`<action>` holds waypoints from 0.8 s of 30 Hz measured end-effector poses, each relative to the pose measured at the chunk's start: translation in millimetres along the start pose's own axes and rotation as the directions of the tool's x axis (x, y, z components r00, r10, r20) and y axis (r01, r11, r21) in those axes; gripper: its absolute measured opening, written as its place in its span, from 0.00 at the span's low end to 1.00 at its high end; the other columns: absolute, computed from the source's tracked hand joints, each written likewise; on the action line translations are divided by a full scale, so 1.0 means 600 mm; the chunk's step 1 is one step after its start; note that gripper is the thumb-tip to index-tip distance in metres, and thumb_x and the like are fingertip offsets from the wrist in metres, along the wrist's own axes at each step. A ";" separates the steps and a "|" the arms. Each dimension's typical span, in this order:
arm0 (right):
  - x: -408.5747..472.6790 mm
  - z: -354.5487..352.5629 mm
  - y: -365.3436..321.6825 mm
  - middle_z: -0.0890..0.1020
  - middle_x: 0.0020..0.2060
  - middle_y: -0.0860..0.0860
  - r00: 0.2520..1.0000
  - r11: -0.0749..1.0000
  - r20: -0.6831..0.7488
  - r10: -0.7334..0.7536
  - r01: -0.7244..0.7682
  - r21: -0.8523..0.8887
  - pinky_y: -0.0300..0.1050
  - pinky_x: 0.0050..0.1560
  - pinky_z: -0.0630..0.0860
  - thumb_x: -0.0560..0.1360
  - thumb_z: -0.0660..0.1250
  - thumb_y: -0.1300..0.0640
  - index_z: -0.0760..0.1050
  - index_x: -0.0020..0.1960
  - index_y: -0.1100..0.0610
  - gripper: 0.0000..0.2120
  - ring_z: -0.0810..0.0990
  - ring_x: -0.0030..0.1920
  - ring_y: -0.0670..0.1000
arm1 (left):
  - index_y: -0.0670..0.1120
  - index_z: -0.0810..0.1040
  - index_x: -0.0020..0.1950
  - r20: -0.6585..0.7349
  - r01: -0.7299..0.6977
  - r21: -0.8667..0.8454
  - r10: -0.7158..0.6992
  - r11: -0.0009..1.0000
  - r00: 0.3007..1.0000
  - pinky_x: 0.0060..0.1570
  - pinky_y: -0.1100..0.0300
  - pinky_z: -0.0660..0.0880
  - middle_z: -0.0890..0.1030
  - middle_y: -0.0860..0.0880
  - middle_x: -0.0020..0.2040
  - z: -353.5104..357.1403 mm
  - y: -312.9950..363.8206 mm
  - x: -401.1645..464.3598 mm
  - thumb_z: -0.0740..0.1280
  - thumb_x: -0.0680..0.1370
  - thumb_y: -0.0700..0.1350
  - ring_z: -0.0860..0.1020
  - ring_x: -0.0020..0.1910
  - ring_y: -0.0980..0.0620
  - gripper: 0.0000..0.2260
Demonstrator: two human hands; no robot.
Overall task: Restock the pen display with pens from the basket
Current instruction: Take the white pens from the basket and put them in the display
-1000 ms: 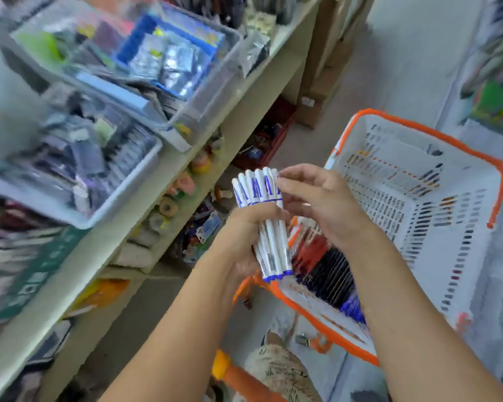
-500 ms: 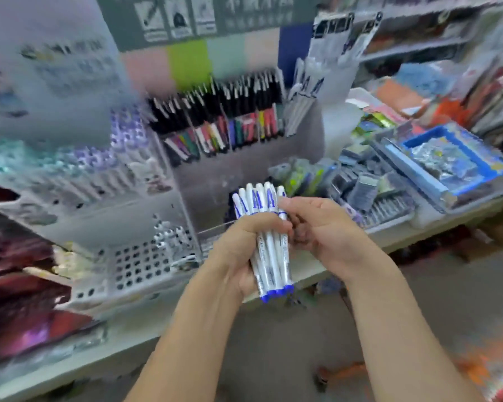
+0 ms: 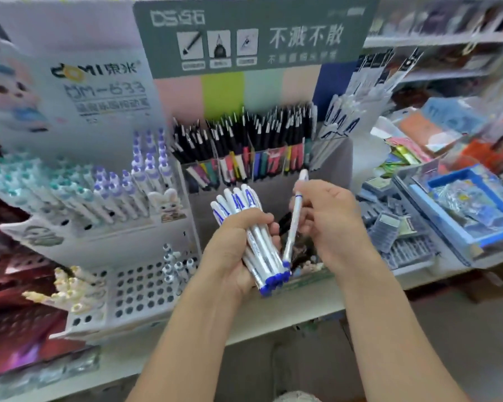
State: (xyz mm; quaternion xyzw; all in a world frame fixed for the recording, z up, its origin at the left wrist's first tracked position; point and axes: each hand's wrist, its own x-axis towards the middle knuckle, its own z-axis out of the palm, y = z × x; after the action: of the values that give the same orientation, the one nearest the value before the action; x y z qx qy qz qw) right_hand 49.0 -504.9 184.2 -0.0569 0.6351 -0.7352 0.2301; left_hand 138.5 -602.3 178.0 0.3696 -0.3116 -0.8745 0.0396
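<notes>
My left hand (image 3: 238, 248) grips a bundle of several white pens with blue caps (image 3: 259, 248), held upright in front of the shelf. My right hand (image 3: 328, 224) pinches a single white pen (image 3: 295, 216) that stands apart from the bundle, tilted slightly. Behind both hands rises the grey pen display (image 3: 325, 175), its upper row packed with black pens (image 3: 244, 134). To its left stands a white display with round holes (image 3: 140, 288), partly filled with white and purple pens (image 3: 145, 175). The basket is out of view.
The white shelf edge (image 3: 273, 317) runs below my hands. Clear trays of small stationery and a blue box (image 3: 471, 207) fill the shelf at right. Packaged goods (image 3: 12, 314) lie at the left. Grey floor shows below the shelf.
The view swung from the orange basket to the pen displays. My right hand has pulled one pen out of the bundle, which my left hand still holds.
</notes>
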 end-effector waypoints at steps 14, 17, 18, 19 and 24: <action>0.232 -0.140 -0.100 0.84 0.35 0.48 0.752 0.711 -0.034 -0.658 0.605 -0.359 0.55 0.41 0.84 0.78 0.72 0.57 0.79 0.46 0.51 0.04 0.85 0.36 0.49 | 0.38 0.79 0.42 0.009 -0.168 0.006 0.168 0.986 0.986 0.26 0.63 0.75 0.76 0.45 0.31 0.179 0.013 0.087 0.65 0.76 0.32 0.76 0.27 0.52 0.05; 0.246 -0.131 -0.083 0.83 0.36 0.44 0.797 0.716 0.017 -0.604 0.553 -0.426 0.51 0.44 0.83 0.75 0.75 0.57 0.82 0.48 0.51 0.04 0.83 0.36 0.45 | 0.37 0.79 0.44 0.003 -0.144 -0.023 0.144 0.989 0.990 0.26 0.63 0.75 0.76 0.45 0.30 0.179 0.019 0.089 0.64 0.76 0.32 0.76 0.26 0.52 0.05; 0.248 -0.128 -0.081 0.83 0.36 0.43 0.800 0.710 0.017 -0.600 0.542 -0.450 0.47 0.44 0.83 0.74 0.77 0.58 0.82 0.51 0.51 0.08 0.83 0.36 0.43 | 0.37 0.79 0.44 0.003 -0.137 -0.025 0.137 0.990 0.991 0.26 0.63 0.76 0.76 0.45 0.30 0.179 0.021 0.092 0.64 0.75 0.32 0.76 0.26 0.52 0.05; 0.250 -0.125 -0.079 0.83 0.36 0.42 0.793 0.688 0.023 -0.609 0.543 -0.481 0.44 0.44 0.82 0.73 0.77 0.58 0.81 0.55 0.50 0.13 0.83 0.37 0.41 | 0.37 0.79 0.44 0.001 -0.128 -0.028 0.128 0.991 0.992 0.26 0.63 0.76 0.76 0.45 0.30 0.180 0.023 0.094 0.64 0.75 0.32 0.76 0.27 0.52 0.05; 0.255 -0.111 -0.072 0.86 0.39 0.51 0.707 0.411 0.198 -0.678 0.589 -0.696 0.53 0.47 0.82 0.73 0.76 0.59 0.81 0.63 0.51 0.19 0.84 0.39 0.53 | 0.35 0.79 0.45 0.031 -0.069 -0.052 0.070 0.996 0.997 0.28 0.63 0.77 0.77 0.45 0.31 0.184 0.025 0.098 0.65 0.73 0.31 0.77 0.28 0.52 0.05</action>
State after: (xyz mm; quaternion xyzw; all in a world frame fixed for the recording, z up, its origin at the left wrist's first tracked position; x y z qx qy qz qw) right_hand -123.7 -503.4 181.4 -0.3350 0.8100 -0.4593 -0.1438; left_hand 19.3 -575.2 208.9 0.3429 -0.3027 -0.8861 0.0742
